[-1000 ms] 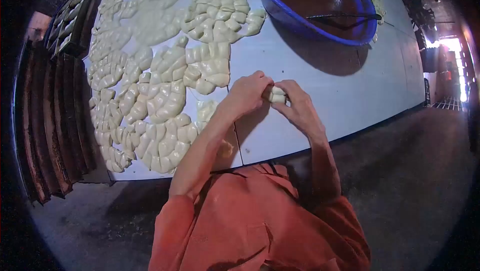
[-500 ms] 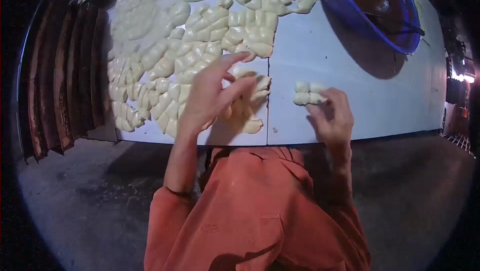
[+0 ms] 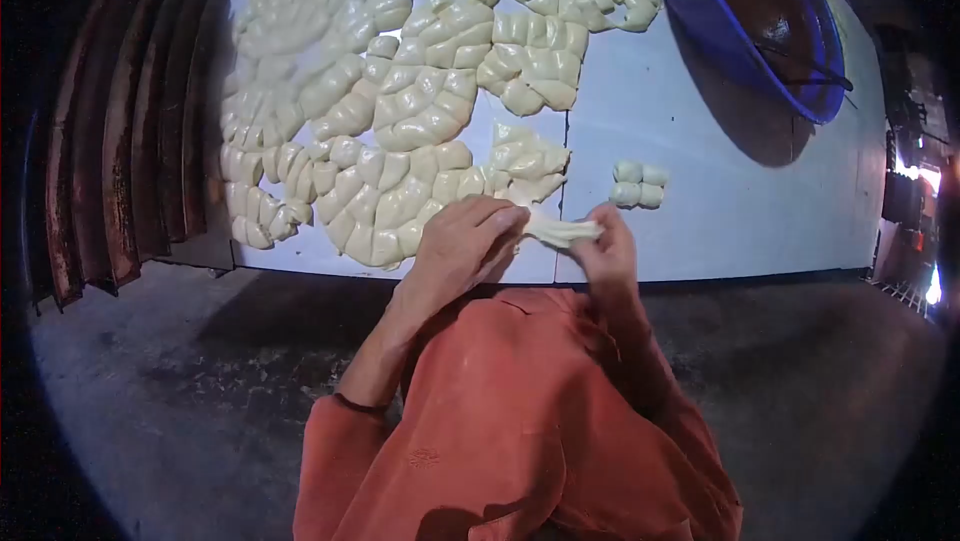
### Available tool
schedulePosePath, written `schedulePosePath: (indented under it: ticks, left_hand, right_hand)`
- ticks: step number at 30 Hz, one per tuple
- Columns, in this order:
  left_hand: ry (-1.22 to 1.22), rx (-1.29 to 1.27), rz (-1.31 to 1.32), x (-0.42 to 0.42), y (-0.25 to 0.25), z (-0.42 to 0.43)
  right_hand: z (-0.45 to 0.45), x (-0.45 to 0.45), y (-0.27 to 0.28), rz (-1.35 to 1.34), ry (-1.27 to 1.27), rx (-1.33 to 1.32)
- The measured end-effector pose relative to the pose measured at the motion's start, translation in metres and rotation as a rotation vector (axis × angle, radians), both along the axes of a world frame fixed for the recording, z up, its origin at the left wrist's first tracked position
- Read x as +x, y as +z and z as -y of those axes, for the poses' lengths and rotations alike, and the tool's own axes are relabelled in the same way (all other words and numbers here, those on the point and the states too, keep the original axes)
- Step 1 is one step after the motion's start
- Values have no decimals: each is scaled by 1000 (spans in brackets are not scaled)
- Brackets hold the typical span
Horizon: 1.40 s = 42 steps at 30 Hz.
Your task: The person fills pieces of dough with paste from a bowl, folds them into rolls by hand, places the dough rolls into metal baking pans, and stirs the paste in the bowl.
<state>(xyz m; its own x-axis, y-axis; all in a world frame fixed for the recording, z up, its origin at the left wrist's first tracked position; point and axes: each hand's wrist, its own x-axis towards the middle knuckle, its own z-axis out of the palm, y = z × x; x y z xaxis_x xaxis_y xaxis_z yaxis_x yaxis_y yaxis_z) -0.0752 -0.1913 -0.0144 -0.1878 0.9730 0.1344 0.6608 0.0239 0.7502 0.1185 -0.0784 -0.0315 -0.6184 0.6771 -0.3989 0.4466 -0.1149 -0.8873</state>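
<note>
Between my two hands a strip of pale dough (image 3: 562,231) is stretched out near the table's front edge. My left hand (image 3: 468,241) has its fingers closed around the strip's left end, beside the dough sheet. Pinched in my right hand (image 3: 606,247) is the other end. A small block of joined dough pieces (image 3: 638,185) lies on the white table (image 3: 720,231), up and to the right of my right hand, touching neither hand. Scored, glossy dough sheets (image 3: 425,106) cover the table's left part.
A blue basin (image 3: 835,51) of brown liquid stands at the back right, with a dark-handled utensil (image 3: 805,65) across its rim. Rusty metal trays or channels (image 3: 130,131) stand upright left of the table. The concrete floor (image 3: 240,391) shows below its front edge.
My right hand has left the small dough block and moved left to the strip. My left hand has closed on dough, and the strip is now stretched between both hands. The view has shifted slightly.
</note>
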Motion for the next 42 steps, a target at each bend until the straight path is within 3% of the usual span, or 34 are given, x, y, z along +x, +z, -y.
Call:
schedulePosePath:
  ticks: [3, 4, 5, 7, 8, 9, 11, 13, 17, 20, 21, 23, 29, 32, 37, 39, 42]
  left_hand:
    - [-28, -37, 21, -3, -1, 1]
    - [-47, -50, 33, -5, 3, -1]
    - [-67, -63, 45, -5, 6, -2]
    - [-74, -49, 40, -3, 7, -6]
    - [-76, -13, -21, 0, 8, -11]
    - [-75, 20, -81, 4, 9, -15]
    - [-96, 19, -101, 13, 1, -26]
    - [-118, 110, -125, 21, -9, -37]
    - [-178, -2, -64, 21, -10, -44]
    - [-135, 44, -13, 21, -19, -39]
    - [-118, 66, 11, 21, -19, -38]
    - [-90, 59, 34, 22, -22, -37]
    - [-47, 198, -72, 27, -12, -35]
    - [-84, 196, -148, 28, -22, -32]
    - [-62, 155, -297, 37, -41, -18]
    - [-75, 131, -312, 38, -39, -10]
    - [-123, -17, -262, 36, -28, -12]
  right_hand:
    - [-12, -6, 22, -241, -370, -494]
    - [-14, -6, 20, -280, -359, -586]
    - [-15, -6, 13, -282, -369, -579]
    - [-14, -4, -6, -199, -135, -436]
    - [-9, -5, -12, -149, -78, -256]
    - [-9, -3, -13, -150, -82, -255]
    - [-7, 0, -14, 18, -61, 1]
    - [-6, -1, -10, -64, -130, 3]
    - [-22, 12, 2, -78, -121, -131]
    - [-29, 15, 0, -206, -158, -511]
    - [-24, 14, -4, -207, -160, -511]
    - [-10, 6, -9, -230, -131, -141]
    - [-20, 0, 18, 80, -103, -140]
    - [-25, 8, 18, -218, -29, -261]
    - [-32, 23, 28, -348, 8, -485]
    - [-35, 29, 28, -838, -170, -580]
    - [-46, 35, 34, -681, -287, -488]
